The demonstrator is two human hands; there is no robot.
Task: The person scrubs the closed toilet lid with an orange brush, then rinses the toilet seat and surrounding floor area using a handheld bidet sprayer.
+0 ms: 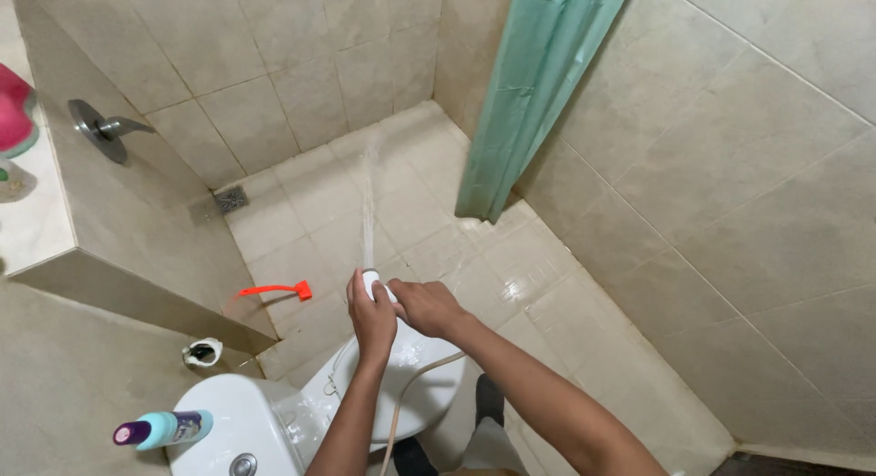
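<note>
While water sprays | left hand (372, 316) grip closed on spray head (370, 277) | right hand (427, 307) grip clasping it too

White spray head (370, 277) gripped above the toilet (415, 371), water sprayed forward, beige hose (412, 385) trailed down across the toilet

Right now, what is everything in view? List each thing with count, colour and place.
spray head: one, white, gripped in both hands, jetting water toward the shower floor
hose: one, beige, hanging below the hands
toilet: one, white, bottom centre
spray bottle: one, teal with purple cap, lying on the tank
shower curtain: one, green, bunched at upper centre
floor drain: one, grey, shower corner
shower handle: one, metal, left wall
orange tool: one, by the ledge
left hand: on the spray head
right hand: on the spray head
</note>
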